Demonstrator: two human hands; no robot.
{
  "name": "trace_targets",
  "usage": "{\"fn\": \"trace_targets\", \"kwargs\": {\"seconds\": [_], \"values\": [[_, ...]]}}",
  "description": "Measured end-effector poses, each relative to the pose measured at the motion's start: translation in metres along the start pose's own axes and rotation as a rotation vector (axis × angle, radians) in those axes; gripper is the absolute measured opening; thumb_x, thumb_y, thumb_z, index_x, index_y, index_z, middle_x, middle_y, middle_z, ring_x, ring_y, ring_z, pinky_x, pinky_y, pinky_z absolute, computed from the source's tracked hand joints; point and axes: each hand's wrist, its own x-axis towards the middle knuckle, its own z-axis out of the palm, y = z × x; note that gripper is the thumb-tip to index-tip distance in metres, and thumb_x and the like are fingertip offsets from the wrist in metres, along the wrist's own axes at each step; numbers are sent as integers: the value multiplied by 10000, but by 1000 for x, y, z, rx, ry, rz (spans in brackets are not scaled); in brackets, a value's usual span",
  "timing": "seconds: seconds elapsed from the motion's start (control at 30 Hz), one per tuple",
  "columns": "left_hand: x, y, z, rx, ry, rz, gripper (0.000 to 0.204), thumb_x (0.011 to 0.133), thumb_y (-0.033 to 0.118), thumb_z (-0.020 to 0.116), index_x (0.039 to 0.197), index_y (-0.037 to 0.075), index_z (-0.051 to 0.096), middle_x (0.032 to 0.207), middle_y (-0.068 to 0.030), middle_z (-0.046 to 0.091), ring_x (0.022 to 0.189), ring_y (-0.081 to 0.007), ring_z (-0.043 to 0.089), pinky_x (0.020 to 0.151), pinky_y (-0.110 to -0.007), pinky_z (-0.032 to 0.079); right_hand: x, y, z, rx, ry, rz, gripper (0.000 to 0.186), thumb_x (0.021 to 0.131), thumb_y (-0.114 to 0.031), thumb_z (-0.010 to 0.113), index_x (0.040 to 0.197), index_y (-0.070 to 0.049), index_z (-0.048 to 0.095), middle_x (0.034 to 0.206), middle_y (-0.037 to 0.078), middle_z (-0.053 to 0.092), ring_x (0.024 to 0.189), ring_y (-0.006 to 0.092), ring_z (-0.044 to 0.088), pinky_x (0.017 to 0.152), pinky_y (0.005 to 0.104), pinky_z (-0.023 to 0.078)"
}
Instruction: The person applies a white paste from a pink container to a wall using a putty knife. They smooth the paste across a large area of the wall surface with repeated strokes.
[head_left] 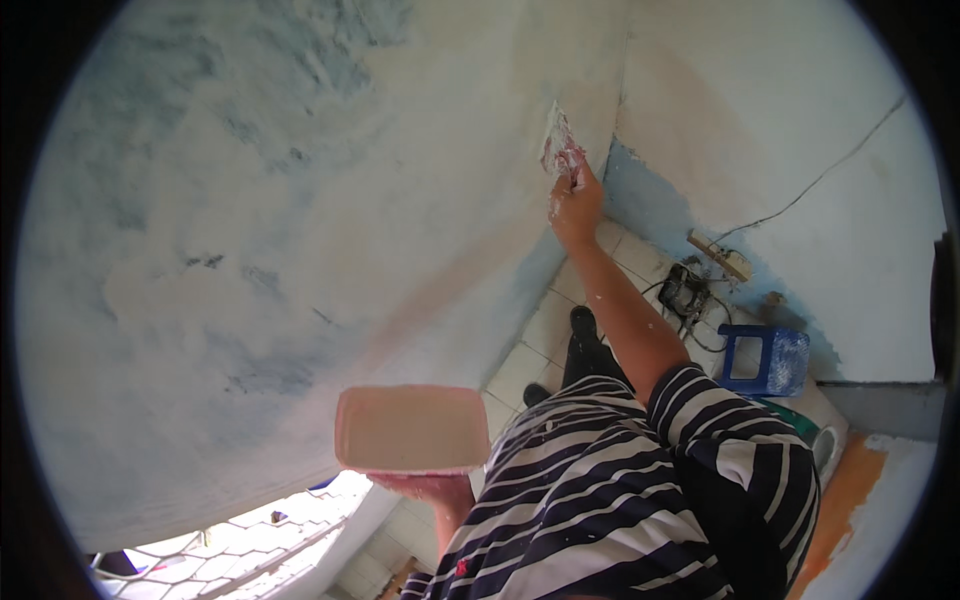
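My right hand (575, 205) is stretched out toward the far corner, its fingers wrapped round a putty knife (556, 132) smeared with white paste. The knife's blade is at the plastered wall (300, 200); whether it touches cannot be made out. At the lower middle, my left hand (428, 487) supports a pale rectangular tub (412, 428) with a pinkish rim from below, and its fingers are partly hidden beneath it. The tub's inside looks cream-coloured. White spots of paste dot my right hand and forearm. Bluish patches show through the wall's white coat.
A blue plastic stool (790, 362) spattered white stands at right. Near it, black cables and a dark device (685, 290) lie on the tiled floor (530, 370) by a power strip (720, 256). A wire runs up the right wall. Bright wire mesh (250, 545) fills an opening at lower left.
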Motion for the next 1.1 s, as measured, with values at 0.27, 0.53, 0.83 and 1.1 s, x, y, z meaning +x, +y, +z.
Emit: {"fn": "trace_targets", "kwargs": {"seconds": [0.27,0.53,0.83,1.1], "values": [[4,34,-13,41,87,69,672,936,606,425,1388,125,296,1267,-164,484,1089,-308,550,913,-503,481,11,-37,27,28,100,-96,300,890,14,476,1164,34,597,669,77,575,494,101,473,471,270,395],[12,36,-22,51,-68,99,665,925,575,475,1393,138,300,1285,-154,482,1107,-308,540,933,-504,478,-104,-38,52,-297,-147,-499,584,830,41,542,1396,-26,417,954,212,649,828,381,627,710,391,507],[12,34,-24,135,22,49,656,932,586,443,1391,134,314,1288,-134,481,1117,-286,529,946,-474,463,6,-41,12,-85,43,-70,271,899,3,476,1127,31,620,609,42,539,529,119,500,526,291,437],[20,26,-32,133,18,18,652,939,595,414,1388,130,327,1290,-116,480,1126,-267,520,956,-449,450,-151,-30,36,-136,-306,-481,398,881,-11,528,1278,-10,548,955,221,648,769,347,631,683,366,495]]}}
